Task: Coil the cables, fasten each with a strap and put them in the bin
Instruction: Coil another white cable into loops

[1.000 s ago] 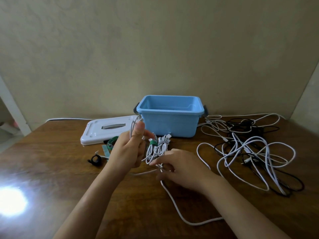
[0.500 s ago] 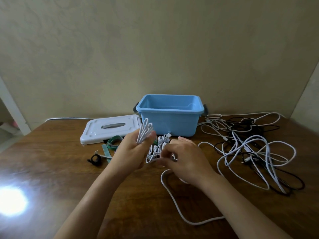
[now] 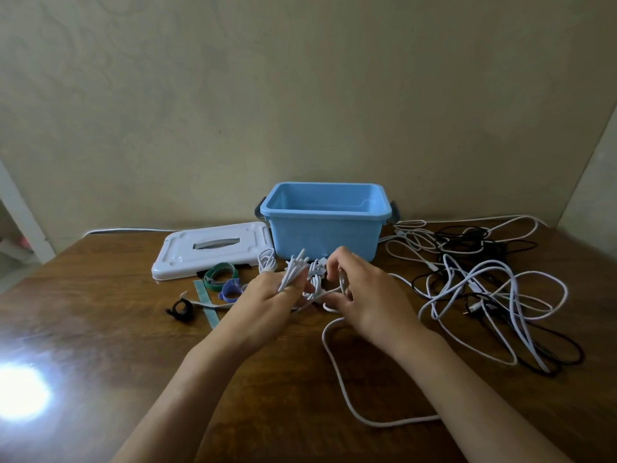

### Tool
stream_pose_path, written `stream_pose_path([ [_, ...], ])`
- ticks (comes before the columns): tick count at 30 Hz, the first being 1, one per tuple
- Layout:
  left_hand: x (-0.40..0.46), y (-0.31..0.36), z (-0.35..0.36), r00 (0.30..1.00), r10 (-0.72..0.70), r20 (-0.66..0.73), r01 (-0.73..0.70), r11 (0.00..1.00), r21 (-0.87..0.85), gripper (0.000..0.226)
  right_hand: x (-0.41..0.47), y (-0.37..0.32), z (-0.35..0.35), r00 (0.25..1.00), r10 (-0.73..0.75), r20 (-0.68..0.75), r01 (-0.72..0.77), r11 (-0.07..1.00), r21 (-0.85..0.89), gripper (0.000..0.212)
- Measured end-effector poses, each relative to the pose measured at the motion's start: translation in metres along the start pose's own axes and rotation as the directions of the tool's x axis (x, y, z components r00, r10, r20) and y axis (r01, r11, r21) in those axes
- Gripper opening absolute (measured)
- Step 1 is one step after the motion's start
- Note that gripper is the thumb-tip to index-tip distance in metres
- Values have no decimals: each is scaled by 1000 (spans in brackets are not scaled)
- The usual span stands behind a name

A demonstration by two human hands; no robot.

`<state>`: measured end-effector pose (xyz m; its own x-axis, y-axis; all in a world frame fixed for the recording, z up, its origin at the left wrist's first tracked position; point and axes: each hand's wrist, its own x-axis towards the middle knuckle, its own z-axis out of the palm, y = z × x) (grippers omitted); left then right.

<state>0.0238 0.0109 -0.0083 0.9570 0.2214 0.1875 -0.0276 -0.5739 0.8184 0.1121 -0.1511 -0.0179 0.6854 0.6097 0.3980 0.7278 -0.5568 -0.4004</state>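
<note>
My left hand (image 3: 267,304) pinches a bunch of white cable loops (image 3: 293,270) that stick up between thumb and fingers. My right hand (image 3: 365,295) grips the same white cable (image 3: 337,372) just beside it; the loose tail runs down across the table toward me. A coiled white cable bundle (image 3: 315,274) lies on the table behind my hands, in front of the open blue bin (image 3: 324,233). Several coloured straps (image 3: 220,277) lie to the left of my hands.
A white bin lid (image 3: 210,248) lies left of the bin. A tangle of white and black cables (image 3: 480,289) covers the right side of the wooden table. A small black strap ring (image 3: 180,309) sits at the left. Glare spot at the near left.
My left hand has lowered and tilted the loops forward. My right hand has come up from the table to meet it, bringing another length of cable.
</note>
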Motion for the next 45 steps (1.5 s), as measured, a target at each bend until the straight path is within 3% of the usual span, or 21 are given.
stream_pose_path([
  [2,0,1,1,999,-28,29,26,999,46,52,0,1,-1,1000,12,9,-13,998,60,38],
  [7,0,1,-2,1000,-23,-3,23,989,143,67,1,7,-5,998,62,2,-62,987,145,22],
  [10,2,-2,-1,998,-30,-52,40,976,212,52,2,9,-7,993,116,-8,-110,959,263,16],
  [13,1,-3,-1,998,-10,-61,26,964,265,41,3,12,-6,992,111,-60,-93,965,245,28],
  [17,3,-6,0,997,23,-67,1,942,335,38,2,12,-3,977,157,-146,-126,971,206,21],
  [23,2,-2,0,998,14,-55,-3,980,201,34,4,8,-2,971,192,-144,-136,933,332,27],
  [26,2,-3,-1,999,15,-46,-12,998,61,34,6,9,-8,977,209,-41,-148,805,574,29],
  [28,1,-2,2,1000,1,-20,-3,998,-69,37,5,4,-10,992,128,24,-109,722,683,26],
  [31,-1,-2,9,1000,11,-8,-13,970,-241,38,1,-9,-2,999,27,46,-51,717,695,16],
  [34,-1,0,14,1000,12,-10,-15,944,-331,34,-1,-14,3,997,69,-20,-35,714,700,8],
  [38,0,-1,13,1000,-10,-15,4,936,-353,34,-3,-14,2,995,90,-44,-31,695,718,9],
  [45,1,3,9,997,14,-76,-40,936,-351,37,-4,-16,12,994,42,-101,31,774,633,21],
])
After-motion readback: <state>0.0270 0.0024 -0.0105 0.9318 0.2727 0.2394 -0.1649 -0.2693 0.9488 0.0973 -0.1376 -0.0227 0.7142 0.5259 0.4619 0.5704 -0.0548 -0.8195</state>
